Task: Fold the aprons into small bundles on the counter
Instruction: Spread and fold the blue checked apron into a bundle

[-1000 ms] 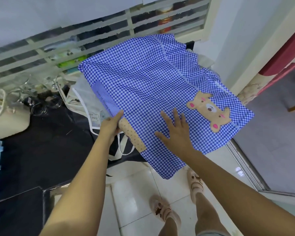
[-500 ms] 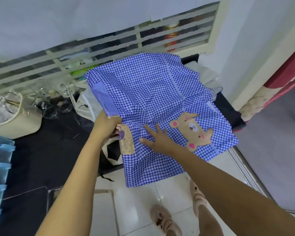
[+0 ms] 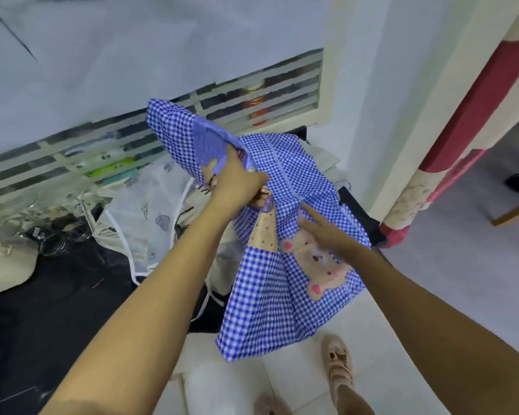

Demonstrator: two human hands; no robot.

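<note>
Head view: left hand grips the checked apron, fingers partly hidden in soft folds. Right hand lies flat on it, fingers straight.

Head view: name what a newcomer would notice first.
The blue checked apron fills the centre, hanging over the edge of the black counter, with a tan bear patch at lower right. The left hand grips its bunched upper part, raised above the counter, while the right hand lies flat-fingered on the cloth at the bear's top.
</note>
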